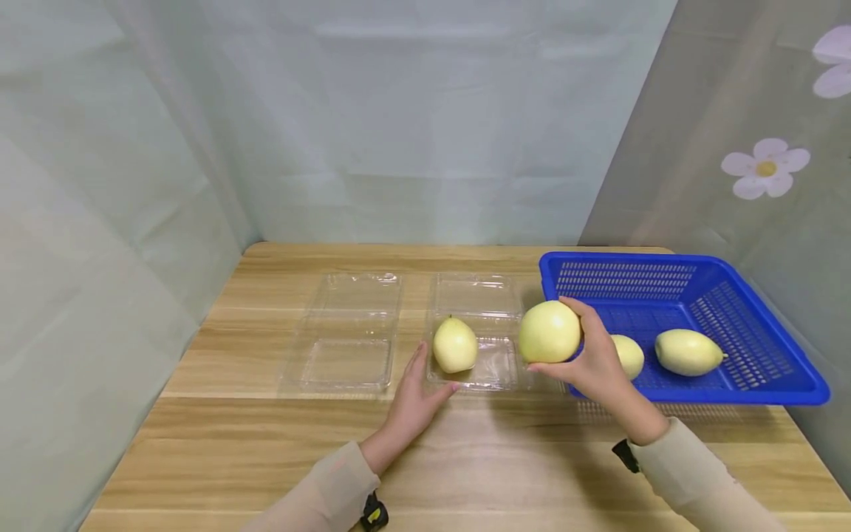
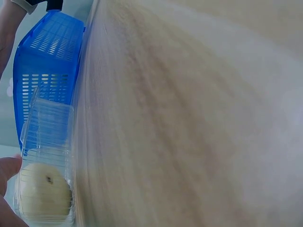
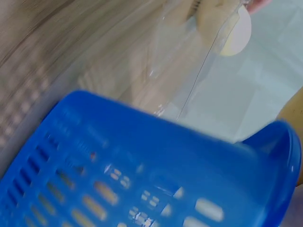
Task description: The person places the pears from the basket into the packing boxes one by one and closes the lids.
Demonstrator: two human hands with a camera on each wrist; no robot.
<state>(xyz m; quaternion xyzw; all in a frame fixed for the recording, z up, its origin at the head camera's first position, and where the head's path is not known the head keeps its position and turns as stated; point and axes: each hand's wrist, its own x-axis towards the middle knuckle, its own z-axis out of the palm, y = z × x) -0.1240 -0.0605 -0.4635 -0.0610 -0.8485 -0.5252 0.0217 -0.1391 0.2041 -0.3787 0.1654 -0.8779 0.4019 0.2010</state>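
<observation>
My right hand (image 1: 601,362) grips a pale yellow pear (image 1: 549,332) between thumb and fingers, raised beside the near left corner of the blue basket (image 1: 778,347). In the right wrist view only a strip of this pear (image 3: 294,123) shows at the right edge. A second pear (image 1: 455,345) sits stem up in the left part of a clear plastic clamshell box (image 1: 495,369), whose lid is folded back. My left hand (image 1: 414,403) touches that box at its near left corner, fingers extended along the side and thumb at the front edge.
Another open clear plastic box (image 1: 349,362) lies to the left on the wooden table (image 1: 253,443). Inside the basket are two more pears, one lying on its side (image 1: 688,352) and one partly behind my right hand (image 1: 628,356). A pale curtain (image 1: 432,125) hangs behind the table.
</observation>
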